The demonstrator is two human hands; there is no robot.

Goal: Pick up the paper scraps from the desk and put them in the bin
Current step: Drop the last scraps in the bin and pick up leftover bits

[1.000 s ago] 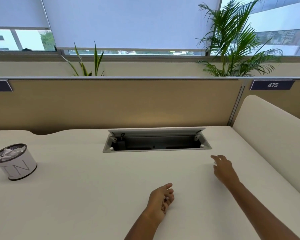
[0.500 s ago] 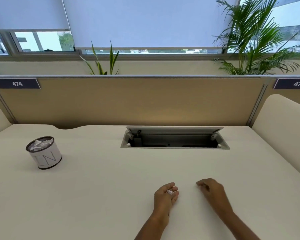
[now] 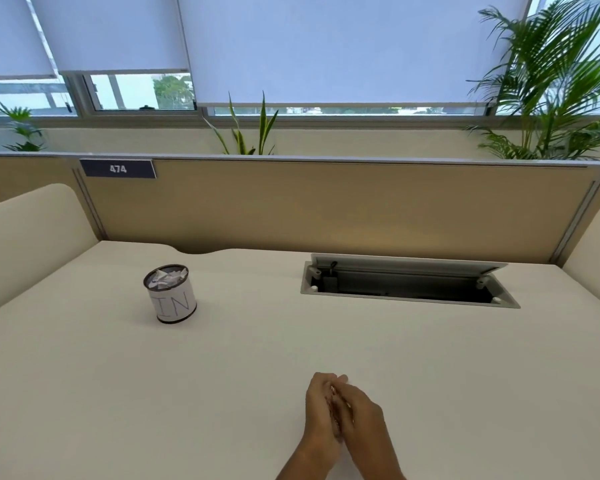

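Low on the cream desk (image 3: 222, 375), my left hand (image 3: 321, 408) and my right hand (image 3: 362, 415) are pressed side by side, palms facing each other. My left hand is cupped. Whatever paper lies between the two palms is hidden, and no loose scrap shows on the desk. The bin (image 3: 171, 299), a small white cylinder with a dark rim, stands far to the upper left of my hands. Crumpled white paper (image 3: 167, 278) fills its top.
An open cable hatch (image 3: 406, 284) is sunk into the desk at the back right. A tan partition (image 3: 326, 209) runs along the far edge, with padded side panels (image 3: 32, 223) at both ends. Plants stand behind the partition.
My right hand has come in from the right until it touches my left hand, which held a small white scrap. The view has swung left, so the bin sits nearer the middle.
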